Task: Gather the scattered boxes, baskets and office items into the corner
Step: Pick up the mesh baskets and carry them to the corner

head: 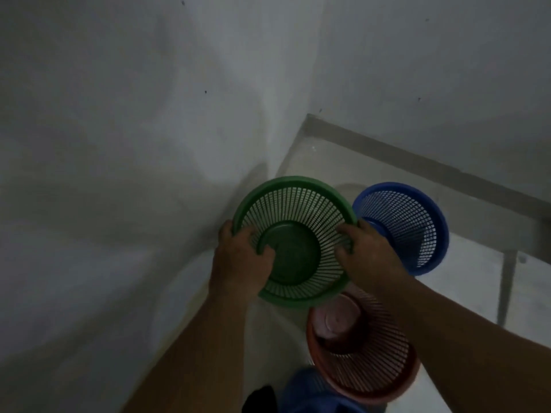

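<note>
Baskets are the only task items in view, and all three sit close to where the two pale walls (119,114) meet. The tiled floor (477,293) runs back to that corner (307,116), with nothing lying right in its far point. The green basket (293,257), its open mouth facing up towards the camera, is by the left wall; I cannot tell whether it rests on the floor or is held above it. A red basket (366,362) lies just behind it on the near side, tipped over, and a blue basket (408,222) lies tipped just to its right, nearer the far wall. The left hand (238,257) grips the green rim on one side and the right hand (366,254) grips the other, the fingers (343,248) of each curled over the rim into the mesh. As a judgement, the basket part is nearly done: the green one needs setting down beside the others. No boxes or office items show here, so those may remain.
</note>
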The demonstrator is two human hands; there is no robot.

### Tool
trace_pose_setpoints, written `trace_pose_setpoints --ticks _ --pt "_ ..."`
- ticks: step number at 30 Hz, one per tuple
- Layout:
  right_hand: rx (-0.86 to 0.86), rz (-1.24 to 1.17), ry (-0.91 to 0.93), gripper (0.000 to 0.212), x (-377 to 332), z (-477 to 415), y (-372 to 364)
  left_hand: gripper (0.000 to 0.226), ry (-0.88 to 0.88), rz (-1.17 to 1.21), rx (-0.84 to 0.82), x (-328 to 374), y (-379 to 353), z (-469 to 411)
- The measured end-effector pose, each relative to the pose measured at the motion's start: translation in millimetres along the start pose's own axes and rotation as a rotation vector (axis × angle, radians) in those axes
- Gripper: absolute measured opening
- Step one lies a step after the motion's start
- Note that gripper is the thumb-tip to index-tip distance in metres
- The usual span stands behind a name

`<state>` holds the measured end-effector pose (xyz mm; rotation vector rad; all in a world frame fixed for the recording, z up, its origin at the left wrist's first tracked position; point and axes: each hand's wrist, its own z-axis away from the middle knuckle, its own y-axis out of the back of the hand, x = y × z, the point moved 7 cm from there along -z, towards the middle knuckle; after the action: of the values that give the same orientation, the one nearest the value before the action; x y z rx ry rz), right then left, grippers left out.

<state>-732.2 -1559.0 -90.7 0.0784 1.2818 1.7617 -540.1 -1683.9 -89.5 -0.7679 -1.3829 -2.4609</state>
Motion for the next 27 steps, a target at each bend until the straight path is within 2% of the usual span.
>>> trace_pose_setpoints --ticks 8,14,16,24,27 --pt "-0.039 0.069 -0.057 0.052 54.0 -55.4 -57.0 0.057 -0.026 -0.056 -0.071 -23.5 -73.3 -66.5" --pt "-0.047 0.244 -0.038 0.063 71.1 -75.5 -77.8 0.062 -0.022 -0.056 -0.101 -34.1 -105.7 -79.7" --pt "-0.084 0.260 -0.057 0.071 75.0 -78.6 -83.6 0.065 -0.022 -0.043 -0.112 -36.3 -112.2 -82.3" --pt "-0.223 0.360 -0.108 0.074 76.3 -66.8 -82.8 0.088 -0.064 -0.119 -0.283 -51.4 -121.1 -82.5" --pt "-0.181 0.355 -0.066 0.067 61.7 -42.3 -61.3 0.076 -0.140 -0.178 -0.280 -40.1 -102.7 -59.6"
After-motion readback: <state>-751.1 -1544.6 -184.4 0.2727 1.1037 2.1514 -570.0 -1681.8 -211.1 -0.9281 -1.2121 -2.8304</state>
